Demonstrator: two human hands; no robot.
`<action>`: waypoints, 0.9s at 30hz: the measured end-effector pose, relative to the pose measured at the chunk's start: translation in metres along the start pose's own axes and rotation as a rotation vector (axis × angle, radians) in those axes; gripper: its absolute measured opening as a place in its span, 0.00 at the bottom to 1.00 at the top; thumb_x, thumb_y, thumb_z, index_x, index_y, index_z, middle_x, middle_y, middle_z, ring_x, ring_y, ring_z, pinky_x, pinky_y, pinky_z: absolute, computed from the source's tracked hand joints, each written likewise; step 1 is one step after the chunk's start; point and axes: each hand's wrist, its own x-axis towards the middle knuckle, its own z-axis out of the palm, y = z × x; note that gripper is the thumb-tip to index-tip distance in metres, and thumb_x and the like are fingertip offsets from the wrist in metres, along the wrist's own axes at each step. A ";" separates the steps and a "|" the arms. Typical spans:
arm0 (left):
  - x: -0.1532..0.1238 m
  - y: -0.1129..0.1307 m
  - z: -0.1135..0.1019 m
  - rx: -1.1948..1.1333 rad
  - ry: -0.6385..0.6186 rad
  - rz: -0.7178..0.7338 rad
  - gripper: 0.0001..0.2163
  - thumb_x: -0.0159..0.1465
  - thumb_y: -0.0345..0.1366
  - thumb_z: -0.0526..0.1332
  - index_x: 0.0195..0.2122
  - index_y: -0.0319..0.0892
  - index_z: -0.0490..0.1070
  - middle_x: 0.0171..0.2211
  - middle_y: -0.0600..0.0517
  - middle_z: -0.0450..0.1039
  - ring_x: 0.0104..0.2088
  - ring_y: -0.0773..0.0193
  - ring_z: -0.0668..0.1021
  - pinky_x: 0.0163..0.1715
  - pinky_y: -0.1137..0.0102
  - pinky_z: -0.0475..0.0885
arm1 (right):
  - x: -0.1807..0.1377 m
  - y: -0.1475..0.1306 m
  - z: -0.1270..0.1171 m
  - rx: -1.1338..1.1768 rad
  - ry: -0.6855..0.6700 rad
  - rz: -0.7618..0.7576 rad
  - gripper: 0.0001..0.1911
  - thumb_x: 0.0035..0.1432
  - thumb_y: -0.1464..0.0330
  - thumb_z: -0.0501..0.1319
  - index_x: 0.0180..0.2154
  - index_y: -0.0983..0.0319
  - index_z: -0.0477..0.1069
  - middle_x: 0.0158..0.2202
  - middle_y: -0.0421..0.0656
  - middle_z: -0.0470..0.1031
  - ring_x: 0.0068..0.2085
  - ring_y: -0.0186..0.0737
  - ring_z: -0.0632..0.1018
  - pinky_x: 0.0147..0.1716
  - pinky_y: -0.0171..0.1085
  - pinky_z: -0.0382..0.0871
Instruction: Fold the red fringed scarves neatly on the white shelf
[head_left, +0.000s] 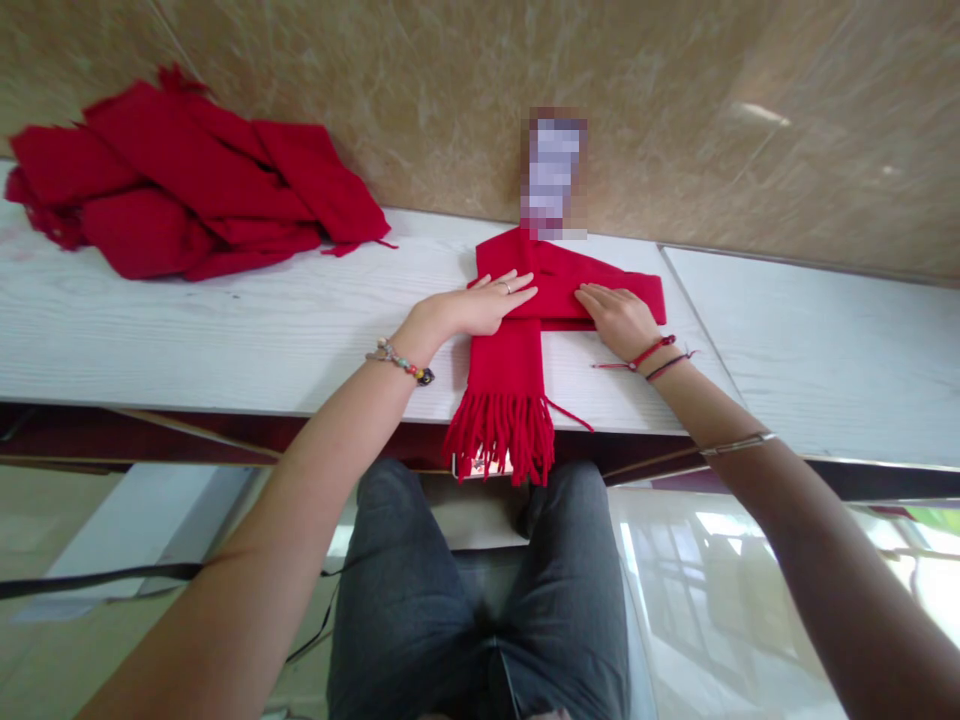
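Observation:
A red scarf (506,360) lies folded on the white wood-grain counter, one fringed end hanging over the front edge toward my knees. Another folded part of it stretches to the right across the counter. My left hand (495,302) rests flat on the scarf where its parts cross, fingers stretched out and pointing right. On the right-hand part lies my right hand (619,315), palm down with its fingers extended to the left. Neither hand grips the cloth; both press on it from above.
A heap of red scarves (202,190) sits at the back left of the counter (150,345). Against the marbled wall (420,110) leans a blurred phone-like object (553,170), just behind the folded scarf. A seam crosses the counter at right.

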 end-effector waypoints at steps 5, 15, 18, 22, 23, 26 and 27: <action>-0.003 -0.005 -0.002 -0.016 -0.029 0.018 0.44 0.47 0.22 0.49 0.68 0.51 0.41 0.69 0.58 0.34 0.68 0.59 0.40 0.65 0.58 0.41 | -0.038 0.047 0.002 0.004 0.006 0.156 0.26 0.60 0.76 0.45 0.59 0.68 0.63 0.60 0.53 0.65 0.61 0.48 0.66 0.57 0.48 0.62; -0.003 -0.010 0.001 -0.063 -0.046 0.044 0.44 0.47 0.23 0.49 0.67 0.54 0.44 0.69 0.61 0.37 0.68 0.60 0.42 0.64 0.57 0.42 | -0.055 0.079 0.015 0.150 -0.022 0.250 0.36 0.53 0.78 0.48 0.64 0.64 0.53 0.64 0.48 0.58 0.63 0.46 0.63 0.61 0.47 0.61; -0.004 -0.010 -0.002 -0.076 -0.075 0.049 0.43 0.48 0.24 0.50 0.67 0.54 0.43 0.69 0.60 0.35 0.68 0.60 0.41 0.64 0.57 0.42 | -0.054 0.084 0.019 0.189 -0.035 0.247 0.38 0.50 0.78 0.48 0.65 0.65 0.52 0.65 0.47 0.56 0.63 0.45 0.62 0.62 0.47 0.59; -0.008 -0.006 -0.009 -0.125 -0.121 0.083 0.41 0.49 0.26 0.52 0.67 0.53 0.46 0.69 0.58 0.33 0.68 0.60 0.41 0.64 0.59 0.45 | -0.053 0.087 0.020 0.210 -0.025 0.272 0.38 0.49 0.79 0.47 0.63 0.67 0.55 0.65 0.46 0.57 0.64 0.42 0.60 0.64 0.45 0.55; -0.009 -0.005 -0.011 -0.141 -0.130 0.096 0.40 0.50 0.27 0.53 0.66 0.53 0.47 0.69 0.58 0.33 0.68 0.60 0.41 0.63 0.60 0.46 | -0.053 0.087 0.020 0.214 -0.020 0.283 0.38 0.48 0.79 0.47 0.63 0.67 0.56 0.65 0.46 0.57 0.64 0.41 0.59 0.64 0.45 0.54; -0.013 -0.003 -0.018 -0.205 -0.144 0.149 0.37 0.51 0.32 0.57 0.64 0.54 0.53 0.69 0.57 0.38 0.68 0.58 0.43 0.63 0.61 0.48 | -0.053 0.089 0.021 0.232 0.001 0.331 0.37 0.47 0.79 0.47 0.62 0.68 0.58 0.64 0.47 0.58 0.64 0.42 0.59 0.64 0.45 0.54; -0.014 -0.003 -0.019 -0.236 -0.142 0.170 0.36 0.52 0.34 0.58 0.64 0.54 0.55 0.69 0.57 0.41 0.67 0.57 0.45 0.63 0.61 0.49 | -0.053 0.091 0.021 0.238 0.012 0.348 0.37 0.48 0.79 0.47 0.62 0.68 0.58 0.64 0.47 0.58 0.64 0.43 0.60 0.63 0.45 0.55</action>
